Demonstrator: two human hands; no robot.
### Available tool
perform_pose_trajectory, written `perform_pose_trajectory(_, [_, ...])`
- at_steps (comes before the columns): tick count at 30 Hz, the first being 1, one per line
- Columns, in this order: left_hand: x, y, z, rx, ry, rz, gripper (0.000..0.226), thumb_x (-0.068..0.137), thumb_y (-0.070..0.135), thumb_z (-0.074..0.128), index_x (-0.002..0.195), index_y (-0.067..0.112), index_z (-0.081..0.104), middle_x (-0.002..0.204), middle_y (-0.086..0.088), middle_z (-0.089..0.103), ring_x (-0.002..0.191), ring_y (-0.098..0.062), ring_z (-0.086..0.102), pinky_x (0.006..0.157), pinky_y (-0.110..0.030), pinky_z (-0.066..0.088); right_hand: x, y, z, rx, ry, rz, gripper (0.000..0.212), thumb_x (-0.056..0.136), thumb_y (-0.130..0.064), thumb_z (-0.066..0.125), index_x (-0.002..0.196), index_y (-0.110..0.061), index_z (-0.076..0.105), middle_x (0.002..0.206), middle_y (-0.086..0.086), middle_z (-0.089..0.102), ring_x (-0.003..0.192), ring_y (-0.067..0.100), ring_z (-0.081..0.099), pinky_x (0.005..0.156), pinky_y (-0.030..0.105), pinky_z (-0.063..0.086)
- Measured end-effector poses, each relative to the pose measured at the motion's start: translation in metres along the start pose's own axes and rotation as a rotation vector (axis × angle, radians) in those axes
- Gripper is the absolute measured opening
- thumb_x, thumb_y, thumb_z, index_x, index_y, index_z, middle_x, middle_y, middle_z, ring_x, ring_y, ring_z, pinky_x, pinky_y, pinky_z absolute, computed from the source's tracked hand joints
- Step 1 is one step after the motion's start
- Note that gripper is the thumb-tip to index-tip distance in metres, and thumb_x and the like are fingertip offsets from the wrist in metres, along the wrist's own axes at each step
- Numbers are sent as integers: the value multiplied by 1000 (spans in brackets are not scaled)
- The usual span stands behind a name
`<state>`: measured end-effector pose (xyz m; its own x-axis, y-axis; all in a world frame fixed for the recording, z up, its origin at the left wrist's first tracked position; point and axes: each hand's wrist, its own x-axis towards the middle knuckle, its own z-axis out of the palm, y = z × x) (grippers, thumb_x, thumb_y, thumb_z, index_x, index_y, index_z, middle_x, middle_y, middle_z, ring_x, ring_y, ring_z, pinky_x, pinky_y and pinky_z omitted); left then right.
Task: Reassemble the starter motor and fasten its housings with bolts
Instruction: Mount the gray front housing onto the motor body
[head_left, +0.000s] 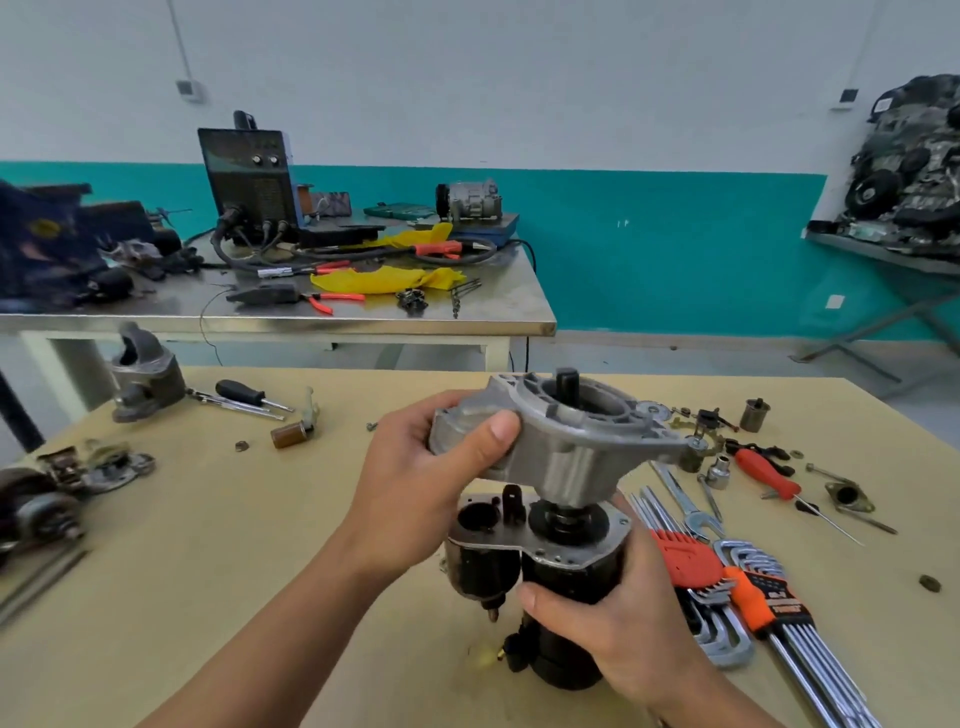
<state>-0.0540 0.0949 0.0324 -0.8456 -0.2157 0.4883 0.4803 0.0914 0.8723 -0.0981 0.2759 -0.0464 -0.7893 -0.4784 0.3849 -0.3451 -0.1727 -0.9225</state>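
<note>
Grey cast-aluminium nose housing (561, 436), frame centre, is gripped in my left hand (415, 467) and sits tilted over the shaft, not seated. My right hand (613, 623) wraps the black cylindrical motor body (571, 577), upright on the tan wooden bench (260, 545). Risk: pushing it down while cocked could bind the shaft, miss the black fork lever (511, 501) and misalign the bolt holes.

I count one silver housing (566, 441), one black motor body (569, 577) and, lying on the near surface (234, 545), two hex-key sets, a red-holder set (688, 564) and an orange-holder set (753, 605), two screwdrivers, a red-handled screwdriver (766, 473) and a black-handled screwdriver (240, 391), two sockets, a dark socket (753, 414) and a shiny socket (720, 470), and one wrench (675, 493).
</note>
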Motion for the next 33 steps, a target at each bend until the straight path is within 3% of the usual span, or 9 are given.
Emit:
perform_pose_trajectory(2, [7,9,0,-62,112,-45,51,79,47,69,100,1,73,98,-10,75,89,-19,70,80,-31,54,-3,-1,-1,-46,-23,-2,79,61,-14,92,128,-36,55,117,0,71,110,20,68,91,21,53])
perform_pose_trajectory(6, [33,30,-25,-311,339,-169,50,69,63,69,94,21,79,104,-11,76,93,-23,74,73,-30,57,-9,-4,2,-85,-57,6,84,57,-17,94,124,-50,55,122,-7,69,112,15,67,91,14,50])
perform_pose_trajectory(9, [37,24,-67,-220,503,-239,50,79,61,64,104,19,74,105,-11,76,89,-23,75,77,-32,51,-12,-3,1,-75,-63,5,83,56,-14,93,123,-49,57,122,-5,69,112,16,67,92,16,51])
perform_pose_trajectory(11, [28,1,-100,-123,621,-376,44,89,54,63,108,15,70,100,-11,77,83,-24,74,76,-34,52,-12,-3,0,-62,-55,10,83,56,-15,93,123,-48,57,122,-4,69,113,17,67,93,18,52])
perform_pose_trajectory(14, [1,-33,-140,81,688,-622,48,87,52,68,107,8,70,90,-15,77,80,-29,75,71,-36,55,-11,-1,0,-64,-62,24,84,55,-17,93,126,-45,57,122,-2,69,113,19,67,94,21,53])
perform_pose_trajectory(17, [-15,-49,-160,246,661,-766,53,79,55,73,98,6,71,75,-14,77,66,-29,75,61,-33,57,-11,-2,1,-77,-68,28,84,54,-18,94,123,-49,57,121,-5,69,112,16,67,89,14,51])
perform_pose_trajectory(22, [4,-50,-162,360,520,-915,51,83,59,55,90,9,64,66,-16,74,52,-31,70,48,-25,51,-10,-1,0,-100,-57,28,85,51,-22,94,122,-49,58,121,-5,70,111,17,67,89,14,51])
perform_pose_trajectory(27, [34,-54,-161,428,333,-1087,45,89,53,47,72,12,50,49,-10,52,34,-19,44,39,-19,38,-10,1,-1,-114,-62,25,86,50,-23,95,123,-48,58,122,-3,69,112,19,67,92,26,54])
perform_pose_trajectory(33, [71,-64,-157,919,99,-1231,48,93,52,37,91,7,55,57,-8,53,37,-19,45,43,-18,34,-7,1,0,-86,-43,21,84,48,-20,94,120,-48,61,119,-3,71,110,19,68,88,18,53])
